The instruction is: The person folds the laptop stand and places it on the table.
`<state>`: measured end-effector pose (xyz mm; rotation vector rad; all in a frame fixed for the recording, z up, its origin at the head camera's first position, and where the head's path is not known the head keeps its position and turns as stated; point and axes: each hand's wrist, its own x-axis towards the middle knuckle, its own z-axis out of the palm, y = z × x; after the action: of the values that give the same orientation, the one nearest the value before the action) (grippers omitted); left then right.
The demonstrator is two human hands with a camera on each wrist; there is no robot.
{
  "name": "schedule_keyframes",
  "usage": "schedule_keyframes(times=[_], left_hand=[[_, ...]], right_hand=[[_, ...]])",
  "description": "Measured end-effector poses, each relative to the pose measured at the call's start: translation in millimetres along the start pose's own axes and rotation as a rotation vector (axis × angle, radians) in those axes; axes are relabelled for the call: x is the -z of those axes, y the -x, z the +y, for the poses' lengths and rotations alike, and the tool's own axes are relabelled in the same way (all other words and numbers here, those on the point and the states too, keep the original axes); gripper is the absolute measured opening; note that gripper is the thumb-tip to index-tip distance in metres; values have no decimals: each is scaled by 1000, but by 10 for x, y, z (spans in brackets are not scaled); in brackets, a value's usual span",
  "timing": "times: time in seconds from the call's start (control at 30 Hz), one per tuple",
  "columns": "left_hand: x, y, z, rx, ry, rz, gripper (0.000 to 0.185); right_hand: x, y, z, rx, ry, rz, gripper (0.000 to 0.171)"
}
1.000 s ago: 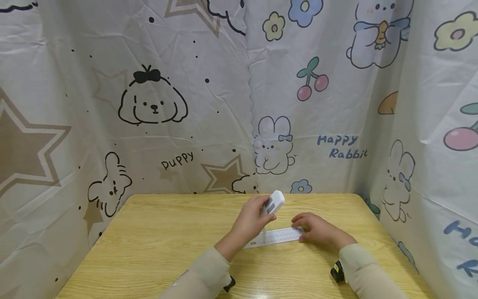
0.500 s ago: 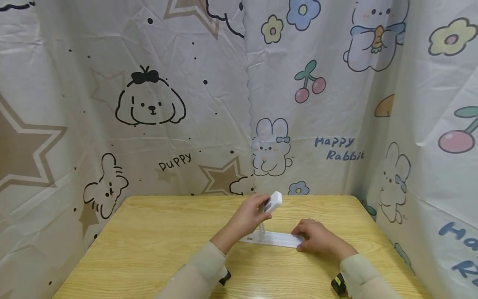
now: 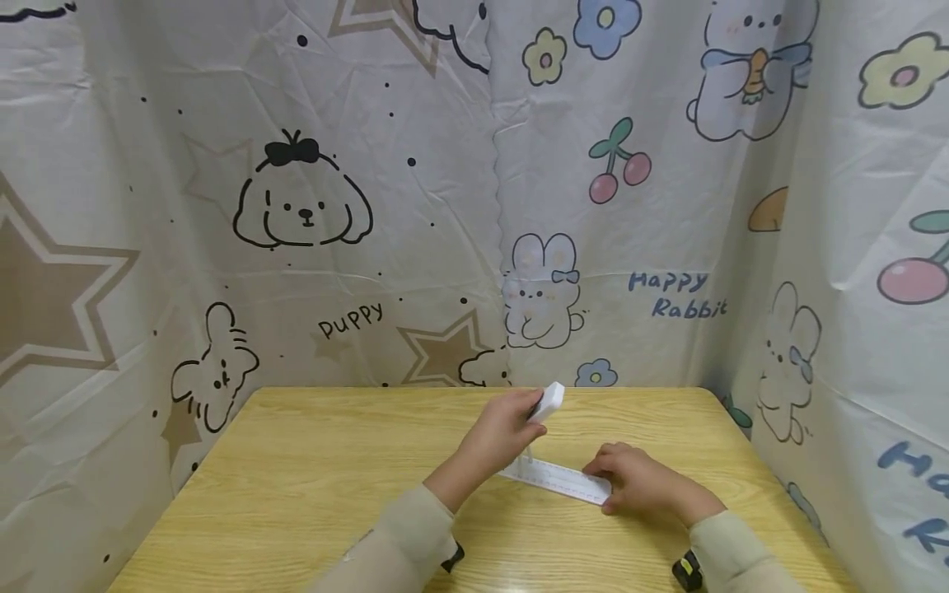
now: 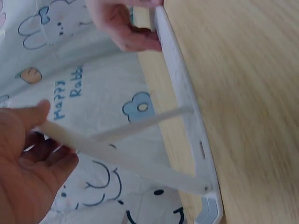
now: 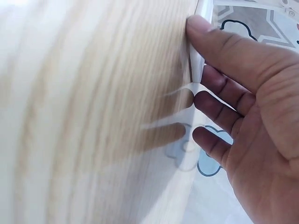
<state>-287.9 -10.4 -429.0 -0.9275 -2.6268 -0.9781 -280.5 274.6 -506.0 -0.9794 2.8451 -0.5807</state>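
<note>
A white folding stand with two slim arms stands on the table; its long flat base bears ruler-like marks. Its raised upper bar tilts up to the right, and my left hand grips it. In the left wrist view, the two pale arms run from the left hand down to the base, which has a grey pad at one end. My right hand pinches the base's right end, the thumb on the near edge. The right wrist view shows that pinch close up, with the other fingers at the far side.
The stand is on a light wood-grain table. A printed cloth with cartoon animals, stars and flowers hangs behind the table and along its sides. Small black devices are strapped at both sleeves.
The base has turned on the table, its right end swinging toward me. The right hand has come nearer with it; the left hand keeps its grip on the upper bar.
</note>
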Motion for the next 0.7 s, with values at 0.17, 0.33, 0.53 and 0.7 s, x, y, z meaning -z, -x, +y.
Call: schedule_keyframes(times=[0.17,0.33,0.53,0.7], left_hand=[[-30,45,20,7,-3,21,56],[0,81,-45,-9,21,5,55],[51,135,-100,-32,91,18,54],[67,165,-100,-47,135,18,55]], right_hand=[[-70,33,-78,-45,-36,-1,49],[-165,83,-377,-68,-44,6,50],[-134,104,-500,-54,-74,-36,51],[7,107,-211,-1,-171,-101,50]])
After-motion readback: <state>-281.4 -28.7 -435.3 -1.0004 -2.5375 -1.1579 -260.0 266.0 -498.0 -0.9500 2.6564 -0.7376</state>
